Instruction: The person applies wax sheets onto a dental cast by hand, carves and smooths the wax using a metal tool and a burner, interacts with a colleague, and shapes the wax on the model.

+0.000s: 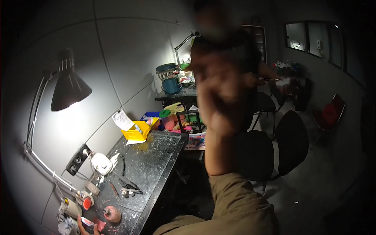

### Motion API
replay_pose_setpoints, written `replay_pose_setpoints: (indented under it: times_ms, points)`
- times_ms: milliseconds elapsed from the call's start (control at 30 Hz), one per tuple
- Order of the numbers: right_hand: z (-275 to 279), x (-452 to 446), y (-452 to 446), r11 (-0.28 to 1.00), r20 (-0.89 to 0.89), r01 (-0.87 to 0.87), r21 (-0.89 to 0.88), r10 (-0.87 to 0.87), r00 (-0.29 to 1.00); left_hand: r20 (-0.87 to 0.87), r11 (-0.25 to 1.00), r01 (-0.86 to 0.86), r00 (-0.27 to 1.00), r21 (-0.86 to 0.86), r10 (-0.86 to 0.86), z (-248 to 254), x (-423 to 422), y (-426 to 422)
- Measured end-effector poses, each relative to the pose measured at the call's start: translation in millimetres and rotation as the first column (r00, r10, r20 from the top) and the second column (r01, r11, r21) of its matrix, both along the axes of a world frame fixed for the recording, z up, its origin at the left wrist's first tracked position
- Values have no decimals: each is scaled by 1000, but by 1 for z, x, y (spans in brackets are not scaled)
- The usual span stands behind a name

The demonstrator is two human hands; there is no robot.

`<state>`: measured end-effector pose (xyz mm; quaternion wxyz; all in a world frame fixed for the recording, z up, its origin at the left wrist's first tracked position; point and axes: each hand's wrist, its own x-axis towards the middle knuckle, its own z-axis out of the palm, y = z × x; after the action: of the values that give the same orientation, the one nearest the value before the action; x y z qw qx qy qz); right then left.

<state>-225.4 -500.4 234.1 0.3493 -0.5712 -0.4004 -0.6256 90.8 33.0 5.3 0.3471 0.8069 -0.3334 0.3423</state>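
Note:
My right hand (pixel 223 105) is raised in the middle of the view at the end of an outstretched arm in an olive sleeve. Motion smears its fingers, so I cannot tell what they hold, if anything. At the lower left edge, my left hand (pixel 82 227) shows only its fingers, closed around a small white and pink piece (pixel 87 221). Beside it on the black workbench (pixel 150 156) stands a round pinkish bottle (pixel 112 214) with a short neck. A reddish-pink sheet-like scrap (pixel 100 225) lies close to the fingers.
A desk lamp (pixel 70 90) shines over the bench. Along the wall are a white device (pixel 102 163), a socket strip (pixel 77 159) and a yellow bin (pixel 136 131). A person in dark clothing (pixel 250 55) stands beyond my raised hand. Black chairs (pixel 291 143) are at right.

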Motion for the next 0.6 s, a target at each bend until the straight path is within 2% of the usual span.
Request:
replay_pose_setpoints:
  times_ms: [67,100,133,167,233,267,333,367,433,467,533,600]
  points:
    - [-28,13,-9,998,-267,-41,47,52,962,64,999,36,997,15,-36,5,17,-4]
    - [-50,15,-14,994,-432,-32,101,73,899,171,995,84,981,51,-91,9,31,-5]
    - [-73,14,-28,995,-506,102,10,-83,859,396,976,166,894,142,-210,17,46,-7]
    - [-96,7,-43,970,-563,226,-88,-235,792,583,950,206,753,233,-306,24,62,-12]
    - [-120,-24,-49,950,-644,299,-87,-283,711,572,933,275,737,234,-360,28,64,-10]
    - [-134,-39,-58,946,-672,317,-61,-274,688,15,1000,-1,1000,29,1,39,14,-23]
    - [-161,-70,-75,928,-683,364,77,-217,698,29,1000,-9,1000,22,8,35,20,-20]
    - [-174,-88,-83,899,-695,361,247,-95,712,32,1000,-18,999,11,17,33,23,-19]
    - [-186,-120,-98,801,-621,425,420,-88,779,13,1000,-8,1000,-18,8,32,25,-20]
    - [-186,-133,-104,723,-577,493,484,-160,801,-16,1000,4,1000,-20,-4,29,29,-18]
    - [-193,-160,-127,542,-564,665,513,-371,738,-20,1000,0,1000,-20,-1,30,27,-22]
    - [-196,-180,-145,438,-493,668,602,-454,742,-40,1000,11,999,-25,-12,35,22,-26]
